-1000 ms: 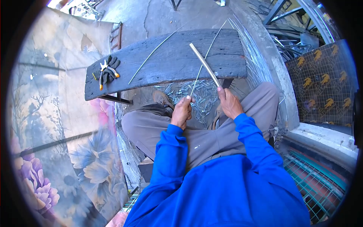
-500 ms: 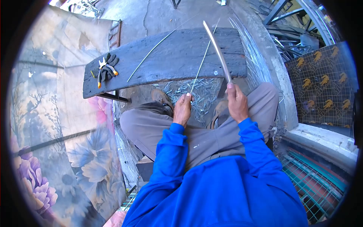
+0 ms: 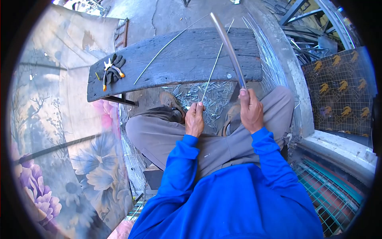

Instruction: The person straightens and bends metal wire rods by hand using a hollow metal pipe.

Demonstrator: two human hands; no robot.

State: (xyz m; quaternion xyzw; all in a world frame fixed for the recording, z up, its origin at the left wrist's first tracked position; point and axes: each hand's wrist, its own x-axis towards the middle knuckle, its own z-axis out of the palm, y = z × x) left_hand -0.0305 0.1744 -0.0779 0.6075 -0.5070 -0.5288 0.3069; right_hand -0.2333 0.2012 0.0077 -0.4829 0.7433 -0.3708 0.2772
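Note:
My left hand [image 3: 194, 119] is closed, pinching the near end of a thin metal rod [image 3: 216, 61] that slants up and away across the dark wooden bench [image 3: 179, 67]. In my right hand [image 3: 251, 110] is a thicker, shiny metal bar [image 3: 229, 47], gripped at its lower end with the thumb along it. The bar points up and leans to the left above the bench, and its far end crosses beyond the bench's back edge. Another thin rod [image 3: 159, 53] lies on the bench to the left.
Pliers [image 3: 107, 71] with orange-tipped handles lie on a dark glove [image 3: 118, 63] at the bench's left end. Short cut metal pieces [image 3: 217, 105] litter the ground below. Long thin rods [image 3: 270, 55] lie right of the bench. A floral cloth [image 3: 91, 159] hangs at left.
My left hand has drawn slightly back toward my body with the rod. The bar's far end has shifted up and a little left, while my right hand has hardly moved.

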